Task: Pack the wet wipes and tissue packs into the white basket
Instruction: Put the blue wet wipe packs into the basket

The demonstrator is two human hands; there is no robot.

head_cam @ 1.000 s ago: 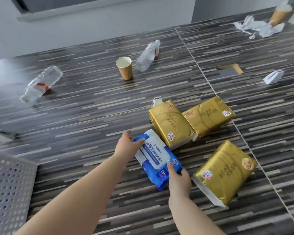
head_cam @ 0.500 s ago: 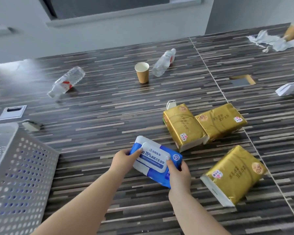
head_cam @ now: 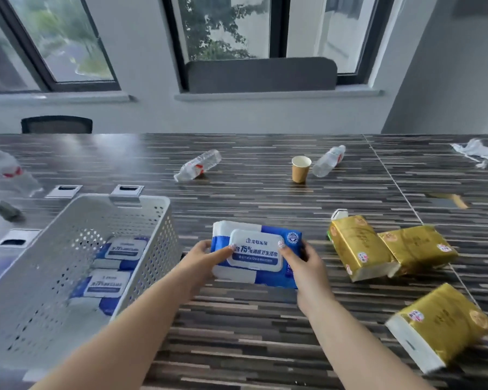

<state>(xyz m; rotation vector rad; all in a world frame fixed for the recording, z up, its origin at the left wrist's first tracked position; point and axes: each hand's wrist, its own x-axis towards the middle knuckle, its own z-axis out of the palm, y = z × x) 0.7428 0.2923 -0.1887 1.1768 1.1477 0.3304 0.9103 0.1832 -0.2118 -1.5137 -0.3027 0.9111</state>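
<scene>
A blue and white wet wipes pack point(head_cam: 255, 250) is held above the striped table, just right of the white basket point(head_cam: 155, 218). My left hand point(head_cam: 204, 258) grips its left end and my right hand point(head_cam: 303, 263) grips its right end. Two more wet wipes packs point(head_cam: 107, 270) lie inside the basket. Two gold tissue packs point(head_cam: 358, 246) point(head_cam: 417, 249) lie side by side to the right. A third gold tissue pack point(head_cam: 440, 325) lies at the near right.
Plastic bottles point(head_cam: 197, 166) point(head_cam: 328, 160) point(head_cam: 4, 166) lie on the far table around an upright paper cup point(head_cam: 300, 168). Crumpled white paper point(head_cam: 482, 152) sits far right. Cable ports point(head_cam: 127, 190) are set in the table behind the basket. A chair back point(head_cam: 57, 124) stands beyond.
Both hands have lifted the wet wipes pack off the table and carried it left toward the basket. The view has tilted up and swung left, bringing the basket fully in.
</scene>
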